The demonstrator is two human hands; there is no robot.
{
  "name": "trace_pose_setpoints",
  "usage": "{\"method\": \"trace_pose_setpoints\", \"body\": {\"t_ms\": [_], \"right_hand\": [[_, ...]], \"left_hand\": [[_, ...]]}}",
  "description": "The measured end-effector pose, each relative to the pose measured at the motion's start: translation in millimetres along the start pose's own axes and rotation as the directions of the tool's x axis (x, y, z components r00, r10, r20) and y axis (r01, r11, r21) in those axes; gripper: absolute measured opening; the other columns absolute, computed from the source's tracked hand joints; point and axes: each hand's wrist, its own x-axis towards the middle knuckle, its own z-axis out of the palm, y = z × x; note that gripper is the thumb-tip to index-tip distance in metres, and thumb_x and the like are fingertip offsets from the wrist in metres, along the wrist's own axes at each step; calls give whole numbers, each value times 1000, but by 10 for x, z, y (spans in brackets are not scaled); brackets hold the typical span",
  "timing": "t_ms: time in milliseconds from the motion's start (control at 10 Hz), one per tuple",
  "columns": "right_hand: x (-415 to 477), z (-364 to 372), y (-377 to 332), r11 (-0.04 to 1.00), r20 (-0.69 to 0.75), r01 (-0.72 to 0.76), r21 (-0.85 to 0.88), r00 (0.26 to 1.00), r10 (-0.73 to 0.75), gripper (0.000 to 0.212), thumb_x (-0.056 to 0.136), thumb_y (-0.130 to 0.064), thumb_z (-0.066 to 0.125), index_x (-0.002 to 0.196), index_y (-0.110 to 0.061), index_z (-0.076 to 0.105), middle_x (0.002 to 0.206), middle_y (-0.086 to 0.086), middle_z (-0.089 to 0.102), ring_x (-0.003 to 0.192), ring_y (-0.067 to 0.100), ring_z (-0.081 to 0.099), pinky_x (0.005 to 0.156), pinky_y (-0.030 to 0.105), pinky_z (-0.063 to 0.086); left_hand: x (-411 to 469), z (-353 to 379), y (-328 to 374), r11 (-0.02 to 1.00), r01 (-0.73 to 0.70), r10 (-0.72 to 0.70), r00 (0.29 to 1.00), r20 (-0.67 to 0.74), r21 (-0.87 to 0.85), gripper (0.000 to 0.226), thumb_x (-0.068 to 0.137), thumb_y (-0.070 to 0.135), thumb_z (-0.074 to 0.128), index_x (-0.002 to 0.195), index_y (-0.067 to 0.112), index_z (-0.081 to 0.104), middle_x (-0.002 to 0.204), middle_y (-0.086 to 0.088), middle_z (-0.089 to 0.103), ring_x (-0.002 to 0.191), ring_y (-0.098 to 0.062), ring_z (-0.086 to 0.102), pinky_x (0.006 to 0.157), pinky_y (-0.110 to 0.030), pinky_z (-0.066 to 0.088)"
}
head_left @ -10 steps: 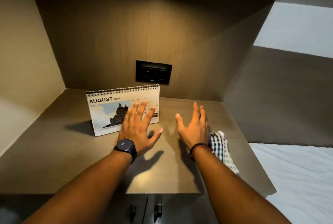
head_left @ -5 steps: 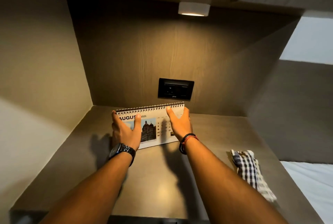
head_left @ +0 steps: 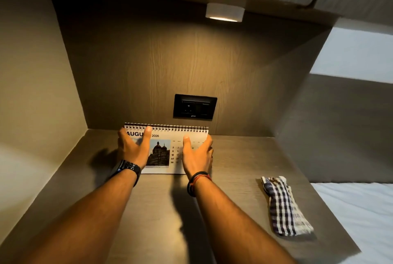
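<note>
A spiral-bound desk calendar (head_left: 164, 136) showing August 2026 stands upright at the back of a wooden desk (head_left: 155, 217). My left hand (head_left: 133, 150) grips its left end, thumb across the front near the spiral and fingers behind. My right hand (head_left: 197, 154) grips its right end, thumb on the date grid, fingers round the right edge. A watch sits on the left wrist and thread bands on the right.
A folded checked cloth (head_left: 284, 206) lies on the desk at the right. A black wall socket (head_left: 194, 106) sits just behind the calendar, a lamp (head_left: 224, 11) under the cabinet above. Side walls close in on both sides; a white bed (head_left: 361, 210) adjoins the right edge.
Both hands went from hovering open above the desk to gripping the calendar's ends. The calendar now stands squarer, nearer the back wall below the socket.
</note>
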Motion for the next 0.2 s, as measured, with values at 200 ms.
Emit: {"method": "trace_pose_setpoints", "body": {"t_ms": [200], "right_hand": [[39,-71,5,995,18,-1,-95,1000,3,78,82,-63,48,144,-25,21,142,14,45,123,34,49,100,51,45]], "left_hand": [[-32,-129,73,996,-19,18,1000,15,92,98,68,74,49,145,24,14,152,-15,24,135,-38,28,105,-55,30]]}}
